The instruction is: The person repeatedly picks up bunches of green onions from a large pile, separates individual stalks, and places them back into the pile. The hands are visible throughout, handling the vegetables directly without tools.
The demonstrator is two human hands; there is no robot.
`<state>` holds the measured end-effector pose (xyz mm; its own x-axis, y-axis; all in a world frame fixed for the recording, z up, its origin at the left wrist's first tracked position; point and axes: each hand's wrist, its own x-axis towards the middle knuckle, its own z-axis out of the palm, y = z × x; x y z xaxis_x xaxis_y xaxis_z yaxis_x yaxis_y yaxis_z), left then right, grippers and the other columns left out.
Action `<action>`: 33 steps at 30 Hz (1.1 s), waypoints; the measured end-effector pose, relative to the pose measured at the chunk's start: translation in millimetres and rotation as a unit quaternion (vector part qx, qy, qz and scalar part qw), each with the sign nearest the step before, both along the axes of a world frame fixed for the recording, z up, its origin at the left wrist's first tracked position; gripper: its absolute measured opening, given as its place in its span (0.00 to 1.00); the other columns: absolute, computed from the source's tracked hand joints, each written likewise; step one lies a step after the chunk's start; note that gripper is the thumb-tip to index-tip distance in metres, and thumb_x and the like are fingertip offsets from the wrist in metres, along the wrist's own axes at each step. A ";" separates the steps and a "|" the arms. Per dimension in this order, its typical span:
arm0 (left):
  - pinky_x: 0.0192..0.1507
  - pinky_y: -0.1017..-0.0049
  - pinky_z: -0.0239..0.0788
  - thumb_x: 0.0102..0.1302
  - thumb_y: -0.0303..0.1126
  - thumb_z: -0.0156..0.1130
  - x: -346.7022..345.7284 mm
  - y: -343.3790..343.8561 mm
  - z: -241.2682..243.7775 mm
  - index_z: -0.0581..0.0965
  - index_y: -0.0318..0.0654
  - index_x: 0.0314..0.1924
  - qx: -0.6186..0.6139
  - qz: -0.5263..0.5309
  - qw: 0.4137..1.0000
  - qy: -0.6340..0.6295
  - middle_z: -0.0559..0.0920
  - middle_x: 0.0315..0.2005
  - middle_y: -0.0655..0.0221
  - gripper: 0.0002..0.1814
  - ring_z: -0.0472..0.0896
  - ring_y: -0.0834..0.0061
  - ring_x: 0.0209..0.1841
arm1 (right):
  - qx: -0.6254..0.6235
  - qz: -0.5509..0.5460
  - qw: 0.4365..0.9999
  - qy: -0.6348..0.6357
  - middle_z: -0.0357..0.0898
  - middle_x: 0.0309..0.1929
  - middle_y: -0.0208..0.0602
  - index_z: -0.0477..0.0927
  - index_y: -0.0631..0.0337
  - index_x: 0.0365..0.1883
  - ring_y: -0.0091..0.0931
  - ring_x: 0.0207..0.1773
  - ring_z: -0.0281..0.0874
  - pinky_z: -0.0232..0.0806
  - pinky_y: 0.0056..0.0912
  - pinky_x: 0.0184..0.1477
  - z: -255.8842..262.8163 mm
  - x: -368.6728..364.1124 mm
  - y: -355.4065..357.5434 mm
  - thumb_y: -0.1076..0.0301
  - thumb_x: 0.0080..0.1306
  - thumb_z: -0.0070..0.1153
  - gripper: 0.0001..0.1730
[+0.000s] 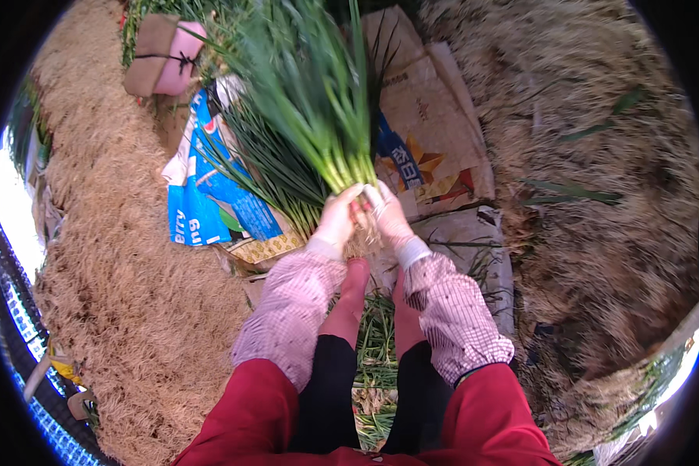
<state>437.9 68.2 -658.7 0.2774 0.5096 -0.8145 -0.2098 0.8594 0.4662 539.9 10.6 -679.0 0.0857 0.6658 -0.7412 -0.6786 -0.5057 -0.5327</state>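
A loose bunch of long-leaved green onions or garlic greens [343, 160] is held upright in front of me, its leaves fanning away and blurred. My left hand [336, 216] grips it near the base from the left. On the other side, my right hand [390, 216] closes around the same lower stalks, and the two hands touch. Pale, stringy roots [364, 232] hang below my fingers. Behind the bunch lies a pile of similar greens [279, 166], partly covered by it, on printed sacking.
Blue printed plastic sacking [195, 215] lies to the left, with a brown and pink tied pad [166, 55] beyond it. A worn tan sack [448, 99] spreads at right. Dry, root-like fibrous material [122, 303] banks up on both sides. Loose green leaves [378, 338] lie between my legs.
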 end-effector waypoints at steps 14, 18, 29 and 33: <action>0.37 0.73 0.73 0.62 0.27 0.58 0.7 -93.5 -4.2 0.72 0.31 0.54 -0.001 -0.172 0.971 0.168 0.80 0.40 0.60 0.20 0.79 0.70 0.38 | -0.096 0.221 0.930 -0.276 0.56 0.72 0.52 0.56 0.70 0.70 0.36 0.75 0.52 0.46 0.33 0.73 -13.4 33.9 -121.7 0.41 0.69 0.48 0.45; 0.38 0.78 0.73 0.70 0.29 0.50 -15.7 -129.0 125.5 0.72 0.39 0.58 -0.104 -0.159 0.981 -0.041 0.80 0.45 0.69 0.17 0.80 0.78 0.40 | 0.075 0.117 0.982 -0.127 0.57 0.72 0.35 0.53 0.63 0.73 0.23 0.74 0.49 0.43 0.27 0.73 162.2 5.7 -143.5 0.56 0.77 0.40 0.33; 0.20 0.84 0.61 0.72 0.35 0.49 68.5 -168.8 492.9 0.67 0.35 0.64 -0.045 -0.456 0.849 -0.262 0.77 0.21 0.74 0.22 0.69 0.85 0.15 | 0.068 0.017 0.946 -0.315 0.74 0.55 0.44 0.42 0.52 0.76 0.33 0.51 0.77 0.64 0.35 0.60 543.3 45.9 -258.8 0.49 0.75 0.39 0.38; 0.22 0.83 0.63 0.73 0.45 0.49 123.3 -219.2 557.2 0.69 0.34 0.59 -0.090 -0.445 0.857 -0.244 0.72 0.16 0.77 0.23 0.65 0.85 0.12 | 0.176 -0.141 0.923 -0.311 0.77 0.45 0.41 0.45 0.59 0.75 0.30 0.49 0.78 0.65 0.34 0.58 573.6 38.1 -304.2 0.51 0.75 0.39 0.37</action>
<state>561.1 -151.0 -101.5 0.8206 -0.2028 -0.5344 0.4340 0.8294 0.3517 578.0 -293.6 -105.4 0.6281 0.7427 -0.2323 -0.2651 -0.0765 -0.9612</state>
